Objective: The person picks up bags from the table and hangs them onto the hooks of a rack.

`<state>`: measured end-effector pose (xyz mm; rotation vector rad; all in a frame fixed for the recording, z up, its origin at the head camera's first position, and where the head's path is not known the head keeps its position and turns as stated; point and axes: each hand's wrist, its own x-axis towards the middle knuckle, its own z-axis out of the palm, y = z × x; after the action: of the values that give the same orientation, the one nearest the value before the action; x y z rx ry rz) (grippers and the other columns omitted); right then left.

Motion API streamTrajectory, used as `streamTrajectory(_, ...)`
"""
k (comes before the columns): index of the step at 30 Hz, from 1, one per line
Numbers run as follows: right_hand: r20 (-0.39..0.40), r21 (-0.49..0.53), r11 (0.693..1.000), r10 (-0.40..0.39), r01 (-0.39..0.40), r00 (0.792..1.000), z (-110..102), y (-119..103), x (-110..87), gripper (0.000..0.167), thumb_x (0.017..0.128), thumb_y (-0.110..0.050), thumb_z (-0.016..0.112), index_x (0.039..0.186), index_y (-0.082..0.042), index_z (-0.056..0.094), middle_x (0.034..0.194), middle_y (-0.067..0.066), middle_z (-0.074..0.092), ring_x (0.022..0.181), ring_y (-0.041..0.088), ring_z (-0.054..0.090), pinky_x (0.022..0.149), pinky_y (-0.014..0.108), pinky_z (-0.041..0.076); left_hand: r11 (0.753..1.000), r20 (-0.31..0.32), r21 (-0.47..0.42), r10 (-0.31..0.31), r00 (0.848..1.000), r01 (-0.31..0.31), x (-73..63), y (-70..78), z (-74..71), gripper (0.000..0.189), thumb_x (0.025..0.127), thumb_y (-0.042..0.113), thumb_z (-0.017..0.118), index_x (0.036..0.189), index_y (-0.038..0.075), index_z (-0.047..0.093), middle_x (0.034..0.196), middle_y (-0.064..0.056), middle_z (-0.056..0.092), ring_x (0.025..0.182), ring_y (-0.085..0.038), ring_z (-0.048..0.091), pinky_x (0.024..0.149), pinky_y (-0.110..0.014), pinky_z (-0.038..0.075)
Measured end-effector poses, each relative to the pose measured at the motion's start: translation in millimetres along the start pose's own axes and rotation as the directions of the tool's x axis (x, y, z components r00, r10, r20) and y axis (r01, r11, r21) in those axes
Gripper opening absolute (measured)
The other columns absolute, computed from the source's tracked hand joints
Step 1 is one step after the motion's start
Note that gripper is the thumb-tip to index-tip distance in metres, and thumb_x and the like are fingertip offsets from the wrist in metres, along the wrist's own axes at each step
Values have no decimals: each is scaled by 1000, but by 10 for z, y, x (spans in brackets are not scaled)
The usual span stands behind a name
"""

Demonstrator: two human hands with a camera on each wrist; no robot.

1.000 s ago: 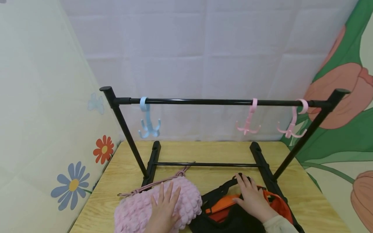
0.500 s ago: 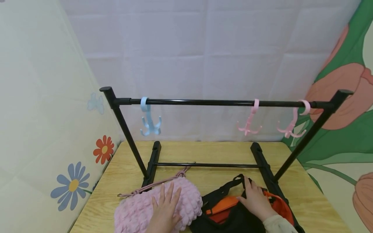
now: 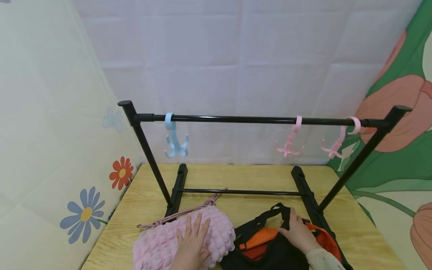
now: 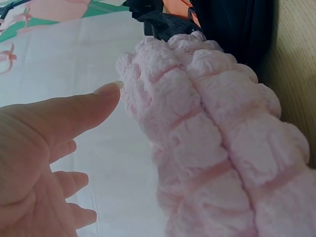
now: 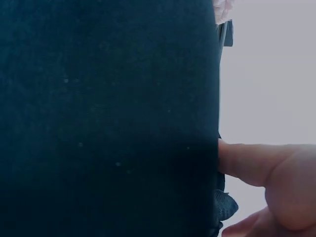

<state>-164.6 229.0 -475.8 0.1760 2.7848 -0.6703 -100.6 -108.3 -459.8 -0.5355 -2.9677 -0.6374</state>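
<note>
A pink, puffy knitted bag (image 3: 155, 240) lies at the front of the wooden table, its cord strap (image 3: 182, 213) stretched along the far side. My left hand (image 3: 190, 242) is spread over its top with straight fingers; in the left wrist view the thumb (image 4: 98, 101) points at the bag's end. To the right sits a black bag (image 3: 266, 251) with an orange lining (image 3: 260, 238) showing through its opening. My right hand (image 3: 298, 232) grips this bag's upper edge by the black strap (image 3: 258, 221), fingertips partly hidden. In the right wrist view the thumb (image 5: 247, 160) presses against the bag's side.
A black rack stands behind the bags, its top bar (image 3: 229, 119) bearing a blue hook (image 3: 176, 144) at left and two pink hooks, one (image 3: 289, 144) inward and one (image 3: 335, 146) near the right post. A lower bar (image 3: 249, 192) crosses just above the table (image 3: 236, 174).
My right hand has slid a little right and toward me along the black bag's top, and its fingers have curled more around the strap. The left hand stays on the pink bag.
</note>
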Motion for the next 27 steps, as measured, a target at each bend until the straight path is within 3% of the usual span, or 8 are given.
streamTrajectory(6,11,31,999,-22,21,1000,-14,33,46,88,92,-24,69,142,21,13,134,50,28,115,58,44,89,60,43,1000,-18,-3,8,1000,-8,-23,3,0,80,73,19,84,142,5,46,151,-25,32,134,-56,23,86,-84,19)
streamTrajectory(14,-62,93,993,-63,68,996,-58,21,44,75,90,-6,67,139,23,20,136,47,32,121,58,39,97,62,36,1000,6,-17,-3,1000,3,-22,10,2,79,74,20,83,142,4,46,150,-26,32,134,-57,22,87,-84,18)
streamTrajectory(22,-102,171,981,-72,89,992,-133,-19,-31,61,92,-5,65,137,18,31,131,43,42,117,56,45,92,61,42,1000,13,-20,-6,1000,6,-26,7,-7,82,74,22,83,142,1,43,151,-26,31,134,-56,23,88,-83,20)
streamTrajectory(27,-183,225,963,-109,150,977,-218,-135,-134,54,91,0,63,138,11,37,134,39,43,117,54,46,91,61,42,999,8,-37,8,1000,-7,-34,9,-3,82,74,20,83,142,-1,42,150,-27,30,134,-57,22,89,-82,22)
